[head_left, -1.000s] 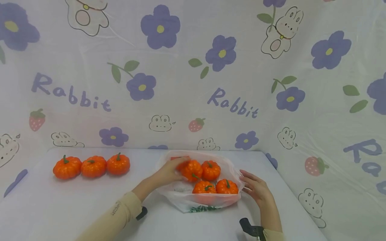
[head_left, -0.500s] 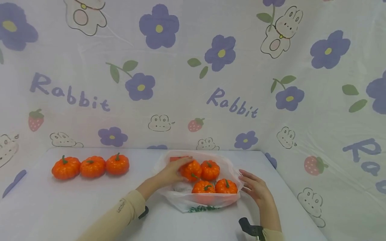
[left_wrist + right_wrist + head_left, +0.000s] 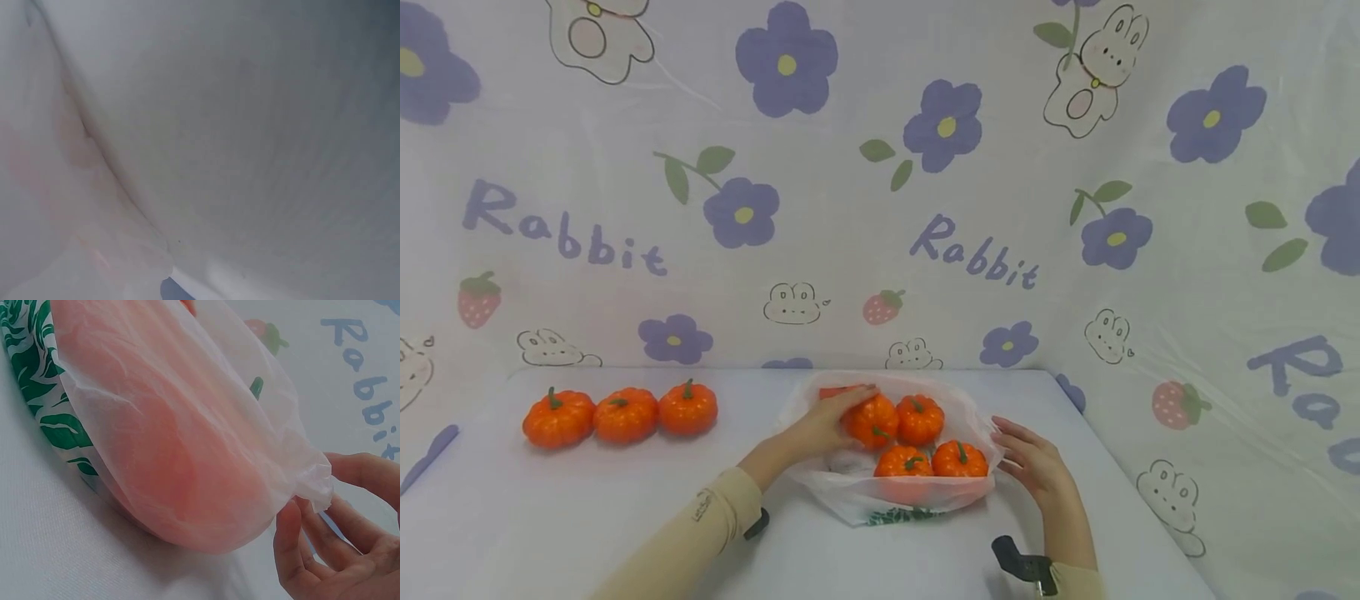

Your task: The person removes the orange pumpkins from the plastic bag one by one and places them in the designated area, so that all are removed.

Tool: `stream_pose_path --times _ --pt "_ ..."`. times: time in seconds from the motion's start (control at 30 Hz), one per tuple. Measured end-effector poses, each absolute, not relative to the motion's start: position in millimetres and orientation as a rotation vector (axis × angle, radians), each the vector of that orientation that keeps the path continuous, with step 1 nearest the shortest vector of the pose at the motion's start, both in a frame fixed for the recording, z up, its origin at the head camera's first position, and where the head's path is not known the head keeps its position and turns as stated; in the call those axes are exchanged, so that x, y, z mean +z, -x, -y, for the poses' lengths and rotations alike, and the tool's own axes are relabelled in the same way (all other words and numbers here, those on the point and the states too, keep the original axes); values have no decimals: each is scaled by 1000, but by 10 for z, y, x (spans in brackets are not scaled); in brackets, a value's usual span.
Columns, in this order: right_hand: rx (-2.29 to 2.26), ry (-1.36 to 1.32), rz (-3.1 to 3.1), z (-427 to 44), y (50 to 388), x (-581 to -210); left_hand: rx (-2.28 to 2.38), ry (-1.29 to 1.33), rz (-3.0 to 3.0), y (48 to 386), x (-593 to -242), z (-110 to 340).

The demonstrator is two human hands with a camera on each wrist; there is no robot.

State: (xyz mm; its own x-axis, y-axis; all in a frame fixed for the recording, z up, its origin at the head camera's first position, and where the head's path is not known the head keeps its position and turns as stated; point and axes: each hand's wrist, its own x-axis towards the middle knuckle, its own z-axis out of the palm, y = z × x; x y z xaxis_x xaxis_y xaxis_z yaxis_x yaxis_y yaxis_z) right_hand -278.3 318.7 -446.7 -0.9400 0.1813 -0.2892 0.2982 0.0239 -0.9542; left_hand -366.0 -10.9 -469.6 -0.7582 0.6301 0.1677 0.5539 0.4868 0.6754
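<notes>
Inside the bag (image 3: 865, 500), one pumpkin (image 3: 877, 419), partly hidden behind left hand (image 3: 822, 427)

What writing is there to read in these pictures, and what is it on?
"Rabbit": on the patterned backdrop, twice in the head view, and in the right wrist view.
"Ra": on the backdrop's right side, the rest cut off.
Left sleeve: small lettering, too blurred to read.
</notes>
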Motion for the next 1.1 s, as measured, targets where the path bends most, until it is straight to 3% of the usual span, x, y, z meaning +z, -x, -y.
stream_pose_path --times 1.1 --pt "-2088 -514 -2182 -3179 2779 -4458 1187 -1105 -2655 3680 -4681 161"
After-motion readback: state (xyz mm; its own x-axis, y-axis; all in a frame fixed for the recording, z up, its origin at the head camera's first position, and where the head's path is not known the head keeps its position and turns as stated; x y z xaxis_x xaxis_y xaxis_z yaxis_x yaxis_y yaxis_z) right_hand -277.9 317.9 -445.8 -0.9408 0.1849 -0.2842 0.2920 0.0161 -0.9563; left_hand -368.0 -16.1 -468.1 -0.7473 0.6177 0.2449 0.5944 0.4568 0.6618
